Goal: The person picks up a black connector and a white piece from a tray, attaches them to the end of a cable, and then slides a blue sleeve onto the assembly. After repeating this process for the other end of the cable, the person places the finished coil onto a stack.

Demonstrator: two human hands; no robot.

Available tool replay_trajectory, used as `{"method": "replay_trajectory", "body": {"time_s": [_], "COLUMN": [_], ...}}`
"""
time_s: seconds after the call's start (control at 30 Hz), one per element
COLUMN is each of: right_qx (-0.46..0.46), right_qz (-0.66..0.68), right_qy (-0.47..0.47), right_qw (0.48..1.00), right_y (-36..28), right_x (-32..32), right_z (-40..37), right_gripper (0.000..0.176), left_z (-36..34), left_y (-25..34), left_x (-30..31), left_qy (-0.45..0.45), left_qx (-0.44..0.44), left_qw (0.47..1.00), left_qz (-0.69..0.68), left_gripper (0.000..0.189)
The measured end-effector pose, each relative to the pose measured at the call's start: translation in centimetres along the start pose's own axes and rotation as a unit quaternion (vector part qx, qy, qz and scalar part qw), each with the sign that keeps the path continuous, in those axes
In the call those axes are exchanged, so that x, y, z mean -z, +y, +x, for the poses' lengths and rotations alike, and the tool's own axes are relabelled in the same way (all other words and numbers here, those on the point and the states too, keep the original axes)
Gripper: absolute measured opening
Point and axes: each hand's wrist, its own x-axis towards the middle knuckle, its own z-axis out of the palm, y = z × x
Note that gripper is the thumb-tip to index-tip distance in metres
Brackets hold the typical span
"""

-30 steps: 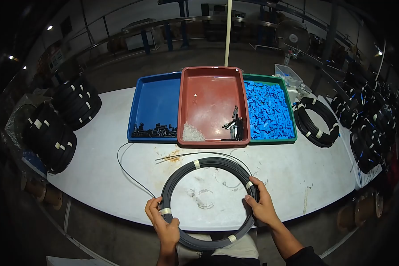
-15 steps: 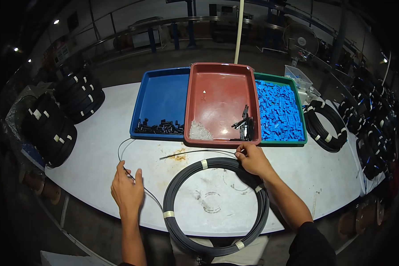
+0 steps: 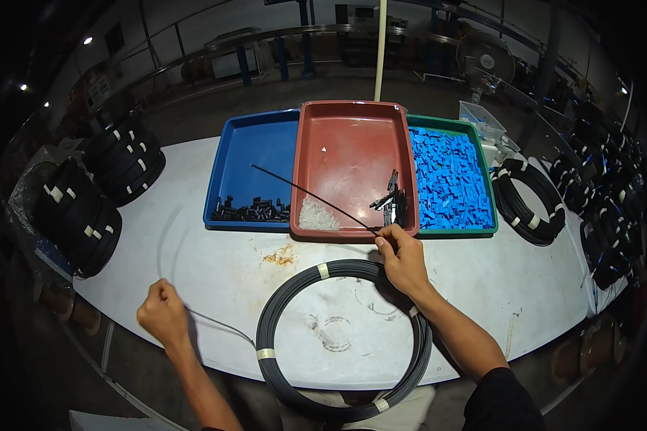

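A coil of black cable, bound with pale tape bands, lies at the table's near edge. Above the coil's upper right side, my right hand is closed in a pinch on a cable end; its free tip points up and left over the red and blue trays. My left hand, off to the left of the coil, is closed around the other cable length, which runs back to the coil. A blurred, thin arc of cable rises above that hand.
Behind the coil stand a blue tray with black clips, a red tray with clear and black parts, and a green tray of blue pieces. Stacked coils stand left; another coil lies right on the white table.
My left hand has moved left and slightly down, its fingers now curled tight. The cable end at my right hand has swung upward over the trays; that hand shifted slightly.
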Motion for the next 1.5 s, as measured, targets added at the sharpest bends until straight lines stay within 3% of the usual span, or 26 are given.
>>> {"method": "replay_trajectory", "body": {"time_s": [0.03, 0.1, 0.2, 0.23, 0.37, 0.4, 0.5, 0.63, 0.7, 0.83, 1.0, 1.17, 1.23, 1.3, 1.33, 1.47, 1.5], "right_qx": [-0.006, -0.015, 0.025, 0.035, 0.066, 0.070, 0.078, 0.071, 0.079, 0.059, 0.006, 0.038, 0.084, 0.089, 0.090, 0.055, 0.056], "right_qz": [0.007, 0.013, 0.085, 0.100, 0.120, 0.115, 0.108, 0.085, 0.084, 0.088, 0.054, -0.010, -0.027, -0.010, 0.007, 0.063, 0.066], "right_qy": [0.007, 0.017, 0.076, 0.090, 0.093, 0.086, 0.078, 0.064, 0.080, 0.069, -0.051, -0.090, -0.113, -0.127, -0.138, -0.169, -0.174], "right_qw": [1.000, 1.000, 0.993, 0.990, 0.986, 0.987, 0.988, 0.992, 0.990, 0.992, 0.997, 0.995, 0.990, 0.988, 0.986, 0.982, 0.981], "right_y": [0.0, 0.1, 0.1, 0.1, 0.0, 0.0, 0.0, -0.2, -0.1, 0.2, -1.1, -3.0, -4.5, -6.4, -7.4, -10.1, -9.6], "right_x": [0.1, 0.0, 0.1, 0.1, 0.1, 0.2, 0.3, 0.4, 0.1, 0.1, -0.3, -1.9, -3.0, -4.4, -5.1, -7.6, -8.3], "right_z": [0.0, -0.1, -0.3, -0.4, -0.6, -0.6, -0.7, -0.6, -0.5, -0.2, 1.1, 5.0, 6.5, 7.5, 7.8, 6.8, 6.5], "right_gripper": [0.010, 0.011, 0.011, 0.011, 0.011, 0.011, 0.011, 0.011, 0.010, 0.011, 0.014, 0.022, 0.015, 0.016, 0.017, 0.021, 0.021], "left_z": [-0.3, -0.9, -0.2, 0.6, 2.3, 1.8, -0.2, -1.7, -2.2, -4.5, -5.1, -4.8, -4.9, -4.8, -4.5, -5.6, -5.0], "left_y": [0.1, 1.8, 5.5, 6.6, 11.0, 11.7, 14.8, 17.1, 18.0, 17.2, 16.5, 17.0, 17.7, 18.3, 18.6, 19.8, 20.3], "left_x": [0.1, 0.9, -0.2, -0.8, -5.5, -7.0, -7.5, -6.7, -5.4, -6.0, -7.1, -8.4, -8.5, -9.7, -10.2, -10.8, -10.6], "left_qy": [0.000, 0.114, 0.053, -0.035, -0.319, -0.329, -0.411, -0.438, -0.493, -0.444, -0.438, -0.473, -0.448, -0.449, -0.491, -0.470, -0.526], "left_qx": [-0.002, -0.017, -0.005, -0.028, -0.114, -0.181, -0.269, -0.297, -0.293, -0.334, -0.274, -0.292, -0.299, -0.374, -0.387, -0.378, -0.390], "left_qw": [1.000, 0.982, 0.943, 0.936, 0.882, 0.867, 0.831, 0.821, 0.805, 0.811, 0.814, 0.793, 0.796, 0.768, 0.731, 0.741, 0.705], "left_qz": [-0.001, -0.147, -0.330, -0.348, -0.329, -0.328, -0.259, -0.214, -0.150, -0.183, -0.265, -0.250, -0.274, -0.261, -0.272, -0.295, -0.271], "left_gripper": [0.014, 0.013, 0.015, 0.017, 0.023, 0.024, 0.022, 0.023, 0.028, 0.025, 0.025, 0.027, 0.024, 0.023, 0.024, 0.024, 0.026]}}
